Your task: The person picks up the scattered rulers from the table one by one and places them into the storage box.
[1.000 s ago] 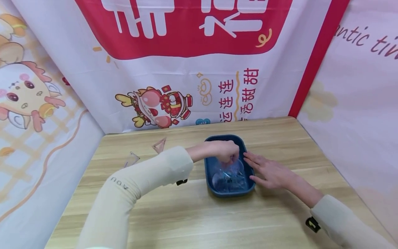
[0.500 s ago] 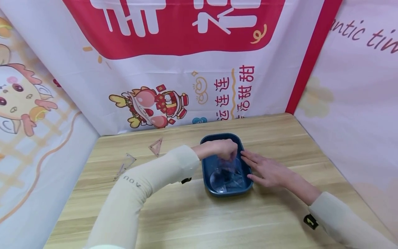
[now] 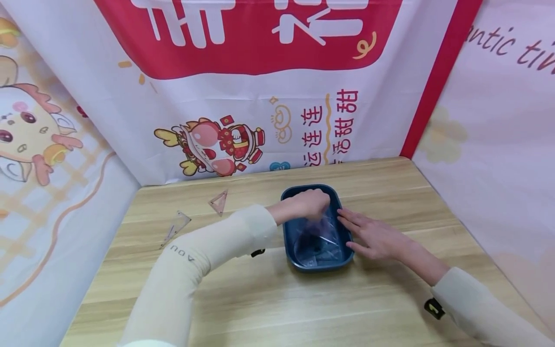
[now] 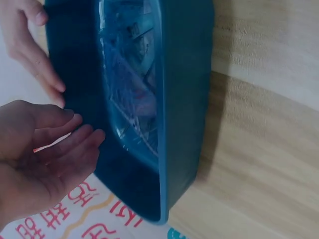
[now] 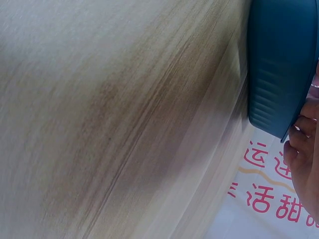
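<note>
A dark blue plastic box (image 3: pixel 318 268) stands on the wooden table, with clear plastic pieces (image 4: pixel 132 89) lying inside; one shows a long straight edge. My left hand (image 3: pixel 313 204) reaches over the box's far part. In the left wrist view the left hand (image 4: pixel 50 154) has loosely bent fingers at the box wall, and nothing shows between thumb and fingers. My right hand (image 3: pixel 377 238) rests its straight fingertips on the box's right rim. The right wrist view shows the ribbed outer wall of the box (image 5: pixel 281 69), with fingers at its rim.
Two clear set squares lie on the table left of the box: a pinkish set square (image 3: pixel 218 203) and a larger clear set square (image 3: pixel 177 228) by the left sleeve. A printed cloth (image 3: pixel 260 96) hangs behind the table, and more printed cloth stands at both sides.
My left hand has lifted slightly within the box, and the clear pieces below it have shifted. My right hand stays at the rim. The head view has moved a little.
</note>
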{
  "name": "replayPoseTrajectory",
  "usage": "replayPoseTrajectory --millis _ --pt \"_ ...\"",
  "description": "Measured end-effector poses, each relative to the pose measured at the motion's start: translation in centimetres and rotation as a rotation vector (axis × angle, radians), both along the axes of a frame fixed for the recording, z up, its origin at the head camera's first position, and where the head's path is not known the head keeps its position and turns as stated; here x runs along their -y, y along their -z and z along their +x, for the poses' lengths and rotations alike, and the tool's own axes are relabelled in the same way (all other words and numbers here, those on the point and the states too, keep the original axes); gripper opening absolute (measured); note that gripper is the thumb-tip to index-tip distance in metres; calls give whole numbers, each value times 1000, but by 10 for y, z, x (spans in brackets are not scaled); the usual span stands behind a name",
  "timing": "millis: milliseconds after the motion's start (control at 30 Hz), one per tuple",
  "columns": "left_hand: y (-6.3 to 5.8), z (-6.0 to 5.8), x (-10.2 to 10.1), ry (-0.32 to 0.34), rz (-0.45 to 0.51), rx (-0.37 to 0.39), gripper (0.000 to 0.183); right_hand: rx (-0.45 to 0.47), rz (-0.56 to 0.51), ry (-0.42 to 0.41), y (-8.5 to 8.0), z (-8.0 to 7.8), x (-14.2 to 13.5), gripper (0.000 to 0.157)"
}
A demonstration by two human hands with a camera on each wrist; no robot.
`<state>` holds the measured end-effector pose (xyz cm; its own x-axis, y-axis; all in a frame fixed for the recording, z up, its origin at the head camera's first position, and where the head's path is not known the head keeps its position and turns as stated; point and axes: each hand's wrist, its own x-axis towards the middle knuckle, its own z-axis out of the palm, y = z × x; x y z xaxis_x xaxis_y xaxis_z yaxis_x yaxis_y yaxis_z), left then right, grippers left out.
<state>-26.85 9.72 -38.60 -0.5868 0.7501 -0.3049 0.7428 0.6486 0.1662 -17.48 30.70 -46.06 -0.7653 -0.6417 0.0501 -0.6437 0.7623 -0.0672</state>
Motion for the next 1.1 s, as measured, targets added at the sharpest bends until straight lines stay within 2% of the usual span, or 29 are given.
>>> replayPoseTrajectory --millis 100,300,367,467,600,767,967,1100 --pt "-6 -2 9 1 19 -28 6 14 10 13 0 0 1 69" --pt "-15 -9 34 62 99 -112 11 14 24 22 0 0 3 69" --pt "-19 -10 45 70 138 -123 12 21 23 29 0 1 3 69" --pt "-26 -9 64 42 183 -106 14 23 18 33 1 2 3 69" --pt "-33 -11 89 -14 223 -80 15 10 9 22 0 2 3 67" --pt "-33 -17 120 -103 274 -31 11 3 23 18 -2 2 2 67" --pt "-21 -31 161 -258 316 28 13 7 10 28 -2 4 2 67" --pt "-7 -39 191 -337 327 18 16 9 1 32 0 4 3 67"
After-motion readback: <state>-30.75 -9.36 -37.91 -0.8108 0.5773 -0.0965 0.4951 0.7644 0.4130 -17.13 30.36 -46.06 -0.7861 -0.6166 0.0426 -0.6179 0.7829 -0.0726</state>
